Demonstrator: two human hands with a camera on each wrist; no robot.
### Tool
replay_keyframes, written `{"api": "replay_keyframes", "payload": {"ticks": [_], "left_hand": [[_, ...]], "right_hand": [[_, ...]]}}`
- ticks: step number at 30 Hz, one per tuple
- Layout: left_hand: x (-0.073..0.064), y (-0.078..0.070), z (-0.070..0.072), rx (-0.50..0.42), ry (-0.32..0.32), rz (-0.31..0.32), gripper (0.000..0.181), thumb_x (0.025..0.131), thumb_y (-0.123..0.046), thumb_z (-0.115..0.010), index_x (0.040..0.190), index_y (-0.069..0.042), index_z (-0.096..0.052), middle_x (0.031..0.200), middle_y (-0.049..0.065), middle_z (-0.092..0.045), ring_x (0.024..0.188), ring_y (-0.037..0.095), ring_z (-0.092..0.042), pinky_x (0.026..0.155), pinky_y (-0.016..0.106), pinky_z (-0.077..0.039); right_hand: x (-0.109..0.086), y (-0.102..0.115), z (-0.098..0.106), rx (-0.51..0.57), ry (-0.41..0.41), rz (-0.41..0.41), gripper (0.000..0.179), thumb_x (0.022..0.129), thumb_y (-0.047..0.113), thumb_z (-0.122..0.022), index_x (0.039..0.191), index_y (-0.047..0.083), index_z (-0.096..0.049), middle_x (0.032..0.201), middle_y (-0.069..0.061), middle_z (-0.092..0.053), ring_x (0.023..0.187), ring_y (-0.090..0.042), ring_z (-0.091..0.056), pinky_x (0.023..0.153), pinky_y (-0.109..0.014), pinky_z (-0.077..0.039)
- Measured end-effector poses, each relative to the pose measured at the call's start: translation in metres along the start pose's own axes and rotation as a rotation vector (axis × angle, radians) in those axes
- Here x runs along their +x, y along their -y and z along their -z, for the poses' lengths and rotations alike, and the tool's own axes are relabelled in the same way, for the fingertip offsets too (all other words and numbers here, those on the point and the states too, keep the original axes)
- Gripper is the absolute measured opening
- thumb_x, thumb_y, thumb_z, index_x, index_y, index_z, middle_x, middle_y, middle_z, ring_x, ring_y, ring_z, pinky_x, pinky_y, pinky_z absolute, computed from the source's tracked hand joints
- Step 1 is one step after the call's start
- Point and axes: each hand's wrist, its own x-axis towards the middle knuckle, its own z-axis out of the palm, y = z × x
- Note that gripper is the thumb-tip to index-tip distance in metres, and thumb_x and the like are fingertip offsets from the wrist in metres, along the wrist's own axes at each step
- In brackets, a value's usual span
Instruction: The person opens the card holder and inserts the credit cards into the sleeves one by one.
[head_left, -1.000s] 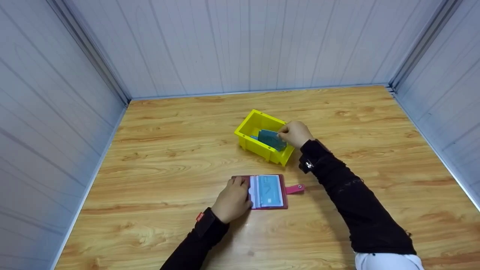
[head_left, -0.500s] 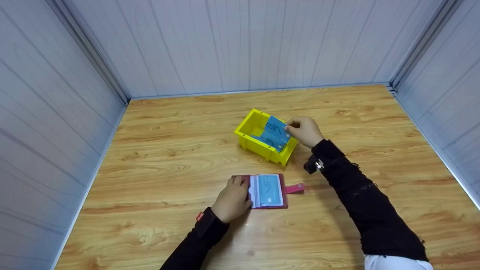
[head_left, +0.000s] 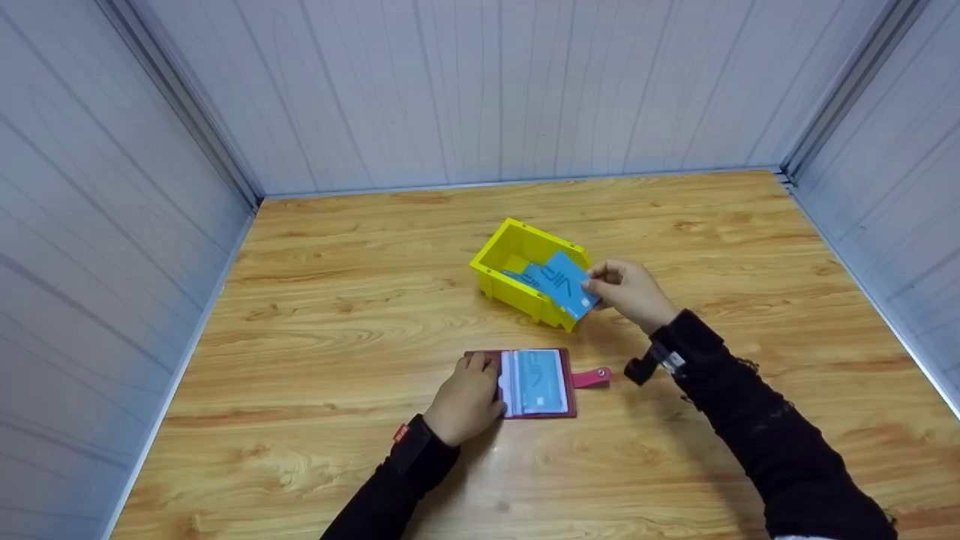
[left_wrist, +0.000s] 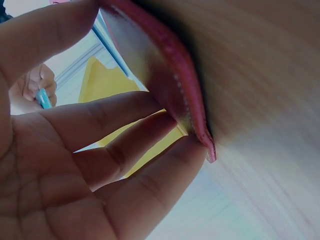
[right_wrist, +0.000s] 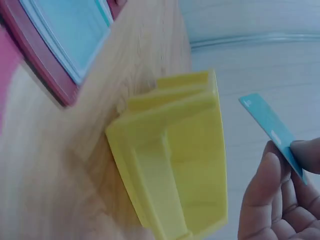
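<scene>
My right hand (head_left: 634, 294) pinches a blue card (head_left: 561, 279) by its corner between thumb and fingers. The card overlaps the open front of a yellow bin (head_left: 510, 304) in the head view; in the right wrist view it is tilted in the air beside the bin. More blue cards (head_left: 529, 274) lie inside the bin. Closer to me, a dark red card holder (head_left: 571, 401) lies spread open, with another blue card (head_left: 540, 379) in its sleeve. My left hand (head_left: 463, 401) rests on its left cover, extended fingers pressing the cover's inside (left_wrist: 160, 85).
A pink strap (head_left: 591, 377) with a metal snap sticks out from the card holder's right side. The wooden tabletop (head_left: 315, 322) is bounded by pale panel walls (head_left: 465, 90) at the back and both sides.
My right hand has lifted a blue card from the others in the bin and brought it toward me, over the bin's front. My left hand and the card holder stay in place.
</scene>
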Motion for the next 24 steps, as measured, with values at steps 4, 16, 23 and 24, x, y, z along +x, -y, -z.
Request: {"api": "replay_keyframes", "payload": {"ticks": [4, 16, 23, 24], "left_hand": [[0.0, 0.0, 0.0, -0.004, -0.01, -0.006, 0.051, 0.081, -0.019, -0.073, 0.122, 0.011, -0.061, 0.121, 0.022, -0.059, 0.113, 0.039, -0.055, 0.102, 0.043, -0.045], [0.001, 0.0, 0.001, -0.022, 0.03, 0.032, 0.051, 0.083, -0.019, -0.071, 0.125, 0.009, -0.06, 0.125, 0.021, -0.058, 0.115, 0.038, -0.054, 0.103, 0.043, -0.045], [0.0, -0.001, 0.001, -0.012, 0.02, 0.033, 0.05, 0.082, -0.02, -0.073, 0.122, 0.009, -0.062, 0.123, 0.021, -0.058, 0.114, 0.039, -0.055, 0.101, 0.043, -0.047], [-0.001, -0.001, 0.001, -0.009, 0.016, 0.029, 0.05, 0.081, -0.02, -0.073, 0.121, 0.009, -0.062, 0.122, 0.021, -0.058, 0.113, 0.039, -0.055, 0.1, 0.043, -0.048]], "right_hand": [[-0.011, -0.014, -0.009, 0.108, 0.062, -0.031, 0.022, 0.096, 0.012, -0.06, 0.111, -0.005, -0.058, 0.089, 0.0, -0.065, 0.077, -0.009, -0.063, 0.07, -0.023, -0.055], [-0.031, -0.049, -0.035, 0.143, 0.05, -0.144, 0.016, 0.097, 0.009, -0.056, 0.109, -0.002, -0.055, 0.083, 0.0, -0.061, 0.066, -0.011, -0.06, 0.064, -0.024, -0.054], [-0.038, -0.062, -0.036, 0.053, -0.004, -0.139, 0.018, 0.095, 0.012, -0.059, 0.107, -0.002, -0.056, 0.075, 0.001, -0.061, 0.057, -0.01, -0.059, 0.046, -0.022, -0.043], [-0.039, -0.064, -0.035, 0.053, -0.002, -0.133, 0.019, 0.095, 0.012, -0.059, 0.107, -0.002, -0.056, 0.074, 0.001, -0.061, 0.057, -0.009, -0.059, 0.046, -0.022, -0.042]]}}
